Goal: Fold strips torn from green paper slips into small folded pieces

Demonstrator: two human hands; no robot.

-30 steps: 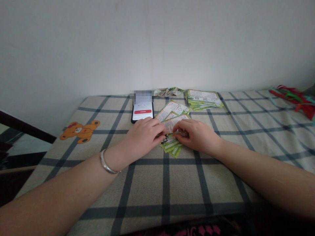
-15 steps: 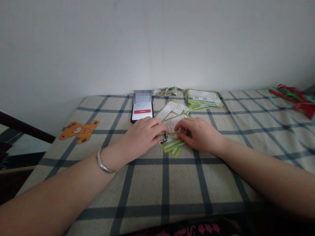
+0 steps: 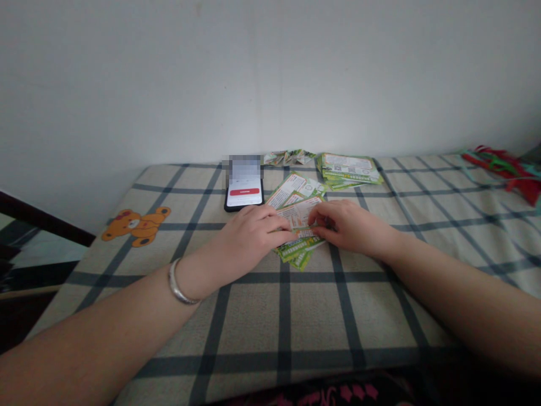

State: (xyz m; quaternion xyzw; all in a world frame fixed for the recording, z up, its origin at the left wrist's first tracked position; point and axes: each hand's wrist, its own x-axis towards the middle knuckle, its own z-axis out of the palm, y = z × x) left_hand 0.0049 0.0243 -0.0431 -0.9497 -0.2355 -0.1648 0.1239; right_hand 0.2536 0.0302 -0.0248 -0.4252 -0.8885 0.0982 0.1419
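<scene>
Both my hands rest over a spread of green-and-white printed leaflets (image 3: 298,213) on the checked tablecloth. My left hand (image 3: 256,237) lies across the left edge of the top leaflet, fingers stretched out over the print and thumb below. It wears a silver bangle (image 3: 177,285) at the wrist. On the opposite side, my right hand (image 3: 344,228) has bent fingers, with thumb and forefinger slightly apart and their tips touching the print. The leaflet's right edge is partly hidden under that hand.
A lit phone (image 3: 244,194) lies beyond my left hand. Folded leaflets (image 3: 289,157) and a leaflet stack (image 3: 349,169) sit by the wall (image 3: 270,79). A bear figure (image 3: 136,225) is at left, a red and green bundle (image 3: 509,169) at far right on the tablecloth (image 3: 249,321).
My right hand has shifted slightly right, and my left fingers have moved further over the leaflet. The dark printed patch by my left fingertips is now covered, and the top leaflet looks flatter.
</scene>
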